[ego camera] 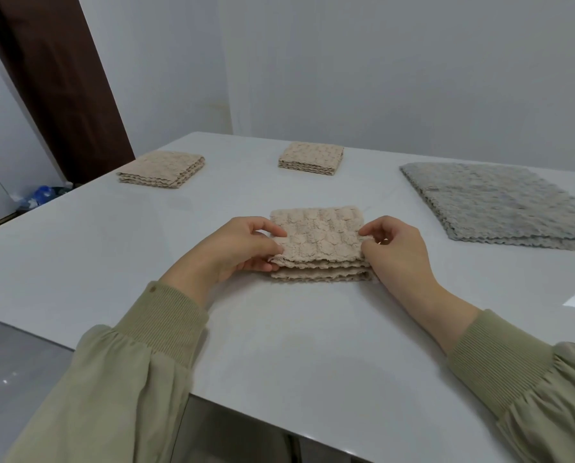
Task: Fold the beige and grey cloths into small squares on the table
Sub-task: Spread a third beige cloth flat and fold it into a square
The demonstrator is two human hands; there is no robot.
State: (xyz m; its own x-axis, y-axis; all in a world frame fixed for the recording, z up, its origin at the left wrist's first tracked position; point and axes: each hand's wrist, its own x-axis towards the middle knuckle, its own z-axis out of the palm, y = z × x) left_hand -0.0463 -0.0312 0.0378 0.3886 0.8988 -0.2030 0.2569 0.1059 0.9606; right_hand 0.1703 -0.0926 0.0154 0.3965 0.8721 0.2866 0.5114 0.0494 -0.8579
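Pinching the beige cloth [316,237], folded at mid-bench [279,345] — left hand [246,245] on its left edge, right hand [396,248] on its right | each grip narrow, holding the top layers | lower fingers possibly under the fold, hidden | left beige square [162,170] and centre beige square [311,159] folded, far side | grey cloth [493,202] flat, far right

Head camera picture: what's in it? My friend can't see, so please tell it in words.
The left hand and right hand pinch the side edges of a folded beige cloth on a white table. Behind it lie the left beige square and the middle beige square, already folded, and a bigger grey cloth lies on the right.
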